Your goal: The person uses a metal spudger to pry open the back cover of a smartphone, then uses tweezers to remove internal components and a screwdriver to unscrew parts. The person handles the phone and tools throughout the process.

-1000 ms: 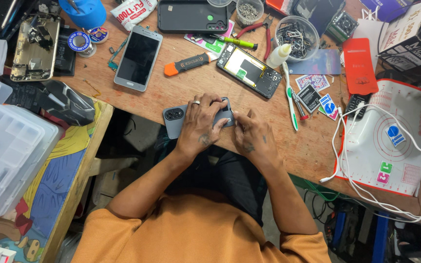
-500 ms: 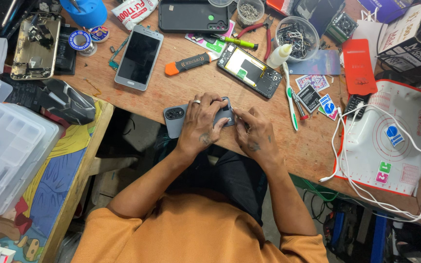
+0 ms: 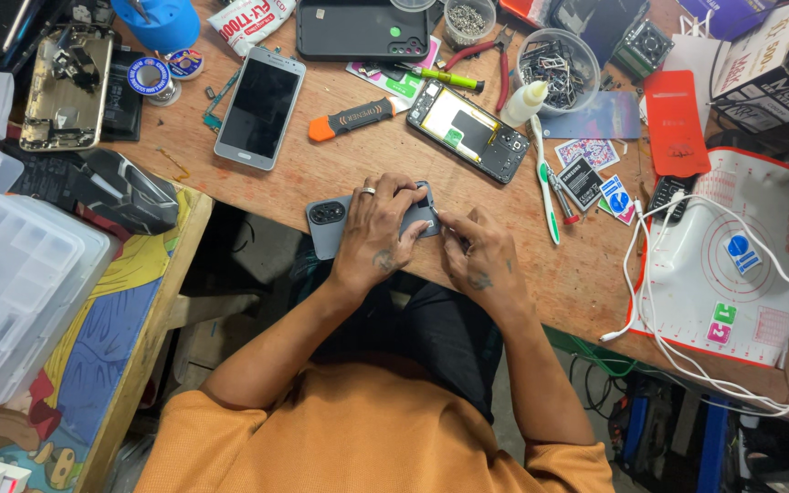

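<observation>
Cluttered brown wooden surface (image 3: pixel 340 192), and at its near edge lies one grey slab-shaped phone with a round camera bump (image 3: pixel 329 225), face down. Left hand (image 3: pixel 374 239) is spread flat on its back, pinning it; right hand (image 3: pixel 478 262) is curled tight at its right end, seemingly pinching a thin tool, hard to tell. Looks stiff, light, slick and crackable, so I'd grip the long edges. Two more phones nearby: one silver (image 3: pixel 258 109), one opened-up black (image 3: pixel 472 131).

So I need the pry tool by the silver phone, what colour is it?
Black body with an orange tip, the pry tool, clearest in the head view.
</observation>
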